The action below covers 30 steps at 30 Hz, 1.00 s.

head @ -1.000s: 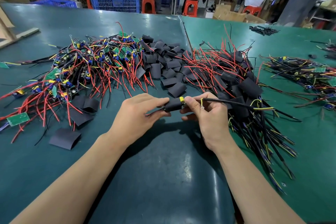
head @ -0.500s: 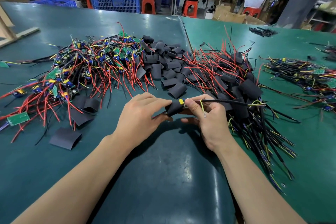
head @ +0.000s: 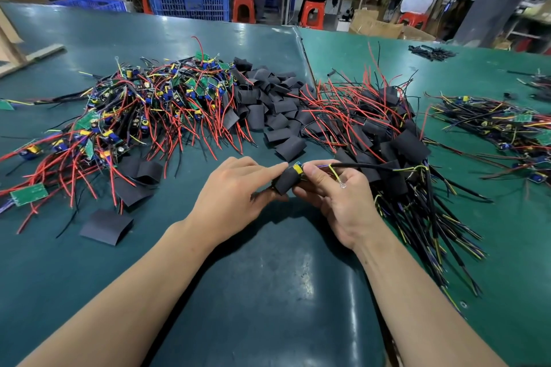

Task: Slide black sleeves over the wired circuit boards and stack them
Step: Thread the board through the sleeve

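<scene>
Bright overhead light puts a soft glare streak on the counter just below my fingers, with shadow pooled beneath them. Edges bow outward; the far background smears slightly.

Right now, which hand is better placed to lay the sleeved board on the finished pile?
Right hand: it holds the wire end, and the sleeved pile lies directly beside it.

A black sleeve is sitting tilted over a wired circuit board, whose yellow part and green corner are poking out of the sleeve's upper right end, with a black cable and a thin yellow wire trailing off to the right. Behind this sleeve a heap of loose sleeves is lying; the bare boards with red wires are piling up to the sleeve's far left, and the finished sleeved boards are stacking to its right.
</scene>
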Each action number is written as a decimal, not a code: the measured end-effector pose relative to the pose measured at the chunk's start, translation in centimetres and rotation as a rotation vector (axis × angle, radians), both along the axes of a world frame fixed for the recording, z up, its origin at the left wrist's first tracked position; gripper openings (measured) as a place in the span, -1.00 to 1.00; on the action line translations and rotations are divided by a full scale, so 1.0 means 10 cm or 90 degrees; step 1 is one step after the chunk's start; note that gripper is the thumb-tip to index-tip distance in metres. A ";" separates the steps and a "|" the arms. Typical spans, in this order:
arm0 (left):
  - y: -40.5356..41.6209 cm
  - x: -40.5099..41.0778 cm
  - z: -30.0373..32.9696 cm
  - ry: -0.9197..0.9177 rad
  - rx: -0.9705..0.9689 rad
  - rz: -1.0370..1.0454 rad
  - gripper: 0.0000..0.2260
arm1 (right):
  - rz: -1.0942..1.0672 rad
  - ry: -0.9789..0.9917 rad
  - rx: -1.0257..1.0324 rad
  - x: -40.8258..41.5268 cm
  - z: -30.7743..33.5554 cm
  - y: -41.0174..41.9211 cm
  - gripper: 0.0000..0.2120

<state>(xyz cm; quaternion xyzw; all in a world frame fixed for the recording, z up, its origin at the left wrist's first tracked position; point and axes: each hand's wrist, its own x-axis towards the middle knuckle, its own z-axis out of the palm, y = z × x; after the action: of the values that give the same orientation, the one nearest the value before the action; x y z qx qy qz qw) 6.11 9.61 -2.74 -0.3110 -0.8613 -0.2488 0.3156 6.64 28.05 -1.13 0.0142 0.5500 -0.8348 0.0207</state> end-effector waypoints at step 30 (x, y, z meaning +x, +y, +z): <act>-0.03 0.03 0.05 -0.151 0.041 0.055 -0.66 | -0.048 0.054 0.082 0.02 -0.01 -0.08 -0.92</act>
<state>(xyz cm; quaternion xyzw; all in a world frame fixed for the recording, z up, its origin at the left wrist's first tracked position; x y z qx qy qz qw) 6.39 9.31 -2.24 -0.2321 -0.8967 -0.2974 0.2315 6.79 27.27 -1.25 0.0010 0.6021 -0.7977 -0.0350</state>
